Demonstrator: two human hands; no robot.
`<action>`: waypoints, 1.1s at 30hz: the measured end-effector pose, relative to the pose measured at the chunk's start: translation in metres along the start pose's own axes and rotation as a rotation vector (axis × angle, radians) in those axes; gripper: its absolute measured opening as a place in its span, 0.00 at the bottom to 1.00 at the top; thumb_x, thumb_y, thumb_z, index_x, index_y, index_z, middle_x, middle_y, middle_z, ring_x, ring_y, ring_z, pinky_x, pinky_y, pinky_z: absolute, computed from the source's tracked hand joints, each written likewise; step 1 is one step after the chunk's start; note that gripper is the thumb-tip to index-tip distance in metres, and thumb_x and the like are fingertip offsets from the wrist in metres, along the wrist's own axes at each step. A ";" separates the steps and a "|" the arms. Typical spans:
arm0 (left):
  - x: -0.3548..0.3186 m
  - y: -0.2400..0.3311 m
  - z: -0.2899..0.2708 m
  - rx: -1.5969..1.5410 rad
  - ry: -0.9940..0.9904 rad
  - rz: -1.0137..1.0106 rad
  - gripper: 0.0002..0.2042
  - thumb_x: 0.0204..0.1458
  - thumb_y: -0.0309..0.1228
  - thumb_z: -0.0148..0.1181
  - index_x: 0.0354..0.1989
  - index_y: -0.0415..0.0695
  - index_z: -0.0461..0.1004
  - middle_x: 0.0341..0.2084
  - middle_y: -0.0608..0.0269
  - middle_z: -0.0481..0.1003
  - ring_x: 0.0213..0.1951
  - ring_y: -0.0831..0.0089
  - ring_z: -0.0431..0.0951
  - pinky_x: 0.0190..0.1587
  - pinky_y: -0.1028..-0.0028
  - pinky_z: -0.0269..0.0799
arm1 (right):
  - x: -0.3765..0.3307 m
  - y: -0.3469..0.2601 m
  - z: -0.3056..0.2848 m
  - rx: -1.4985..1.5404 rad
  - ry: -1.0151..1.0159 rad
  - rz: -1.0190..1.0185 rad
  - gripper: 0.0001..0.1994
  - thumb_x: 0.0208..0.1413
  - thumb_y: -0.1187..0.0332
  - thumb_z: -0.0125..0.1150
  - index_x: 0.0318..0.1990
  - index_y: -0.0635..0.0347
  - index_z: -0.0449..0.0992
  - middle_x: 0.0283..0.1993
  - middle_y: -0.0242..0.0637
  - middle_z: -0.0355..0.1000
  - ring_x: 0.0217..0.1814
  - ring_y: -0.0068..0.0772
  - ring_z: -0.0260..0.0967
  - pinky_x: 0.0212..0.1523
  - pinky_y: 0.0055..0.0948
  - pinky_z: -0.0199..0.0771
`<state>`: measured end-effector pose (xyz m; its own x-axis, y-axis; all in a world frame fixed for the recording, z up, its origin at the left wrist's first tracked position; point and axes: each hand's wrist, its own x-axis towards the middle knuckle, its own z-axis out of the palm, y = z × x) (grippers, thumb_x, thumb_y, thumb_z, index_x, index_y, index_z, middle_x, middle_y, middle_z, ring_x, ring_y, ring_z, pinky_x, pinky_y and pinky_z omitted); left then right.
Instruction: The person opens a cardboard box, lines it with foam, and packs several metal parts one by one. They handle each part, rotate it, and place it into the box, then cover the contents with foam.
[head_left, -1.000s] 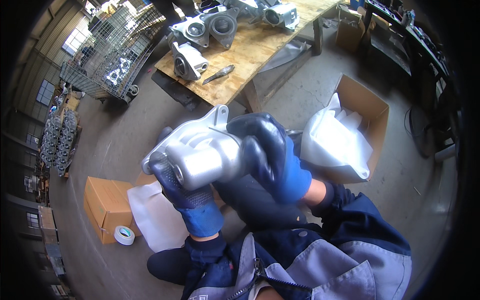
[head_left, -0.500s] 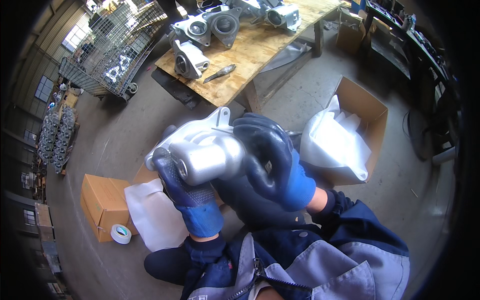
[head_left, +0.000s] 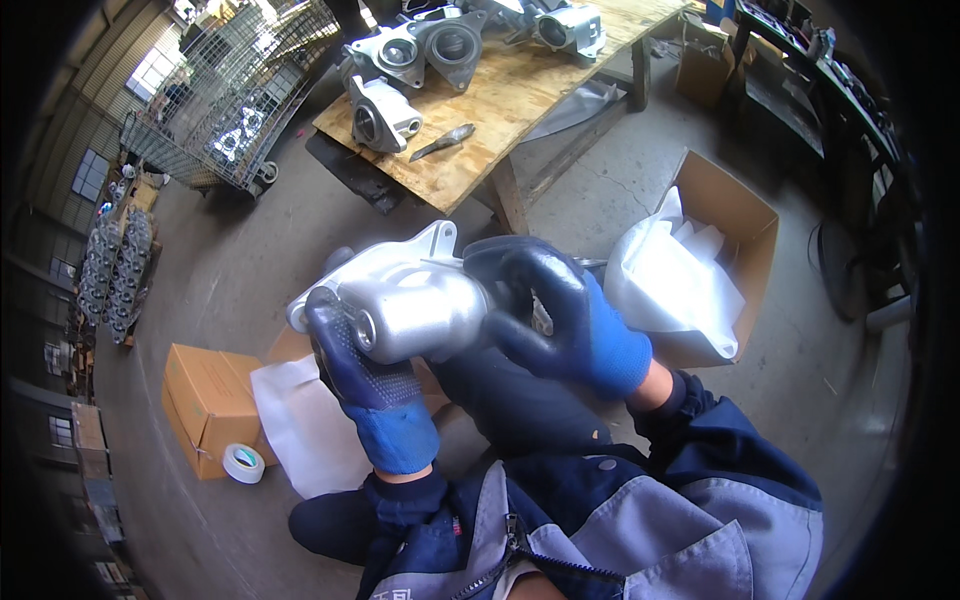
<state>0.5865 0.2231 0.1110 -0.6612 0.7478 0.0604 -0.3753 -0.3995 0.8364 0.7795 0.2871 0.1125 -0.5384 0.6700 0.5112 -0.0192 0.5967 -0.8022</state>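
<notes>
Hands in blue dotted work gloves grip a cast aluminium housing over the person's lap in the head view, in front of the wooden workbench. The left hand is wrapped around the casting's near end, fingers curled over a round bore, while the right hand is clamped on its right side, fingers closed round it. Holding it well, as I judge it, means keeping both grips firm and the weight shared, thumbs clear of the bore edge, and turning the piece slowly so each face catches the light.

The housing looks smooth, bright silver and rounded, with a flat lug and hole at its upper edge and a circular opening facing the left palm. Similar castings stand on the workbench beside a small hand tool. Right of the bench sits an open cardboard box lined with a white plastic bag; to the bench's lower left a closed carton and a roll of tape lie on the concrete floor.
</notes>
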 end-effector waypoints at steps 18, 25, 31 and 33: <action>0.002 0.002 -0.013 0.127 -0.041 -0.018 0.30 0.64 0.50 0.47 0.62 0.32 0.64 0.54 0.42 0.70 0.55 0.51 0.75 0.57 0.55 0.74 | 0.005 0.023 0.007 0.034 -0.012 -0.080 0.10 0.51 0.71 0.66 0.39 0.65 0.76 0.38 0.48 0.76 0.41 0.51 0.74 0.44 0.37 0.76; 0.006 0.001 -0.013 0.094 -0.043 -0.085 0.30 0.64 0.51 0.48 0.63 0.36 0.64 0.56 0.44 0.69 0.57 0.53 0.73 0.60 0.56 0.71 | 0.003 0.017 0.012 0.294 0.052 0.186 0.16 0.55 0.66 0.67 0.47 0.66 0.76 0.41 0.48 0.75 0.42 0.46 0.74 0.44 0.33 0.75; 0.007 -0.002 -0.018 0.048 -0.053 -0.085 0.29 0.65 0.50 0.48 0.62 0.36 0.64 0.55 0.44 0.70 0.56 0.53 0.74 0.60 0.56 0.71 | 0.000 0.028 0.031 -0.074 0.148 -0.197 0.17 0.59 0.63 0.64 0.51 0.66 0.75 0.49 0.49 0.75 0.49 0.38 0.74 0.49 0.34 0.75; 0.005 -0.001 -0.020 0.041 -0.039 -0.081 0.29 0.65 0.49 0.48 0.62 0.36 0.65 0.55 0.45 0.71 0.56 0.54 0.74 0.60 0.56 0.71 | 0.006 0.029 0.033 0.265 0.174 0.312 0.13 0.63 0.68 0.59 0.50 0.66 0.75 0.46 0.45 0.77 0.47 0.32 0.74 0.48 0.30 0.74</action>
<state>0.5702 0.2165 0.0998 -0.6039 0.7970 0.0125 -0.3991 -0.3159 0.8608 0.7483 0.2939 0.0826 -0.4033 0.8779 0.2582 -0.1060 0.2354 -0.9661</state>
